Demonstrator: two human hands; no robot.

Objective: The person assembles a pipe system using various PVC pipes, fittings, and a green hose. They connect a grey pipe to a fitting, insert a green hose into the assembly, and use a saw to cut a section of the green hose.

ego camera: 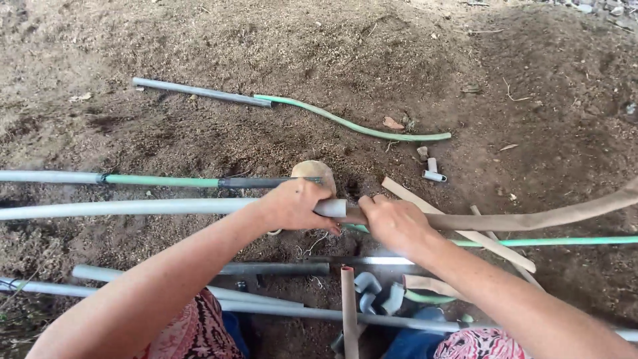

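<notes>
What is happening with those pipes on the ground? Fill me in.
A person kneeling over bare soil is working where a grey pipe meets a tan hose. The left hand is closed around the pipe's end, and the right hand is closed around the hose beside it, the two hands almost touching. More grey pipes, a green hose, pipe elbows and short cut pieces lie around on the dirt.

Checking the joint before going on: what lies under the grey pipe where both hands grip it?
Under the grey pipe shows bare dirt ground. The left hand and right hand cover the joint with the brown hose.
</notes>
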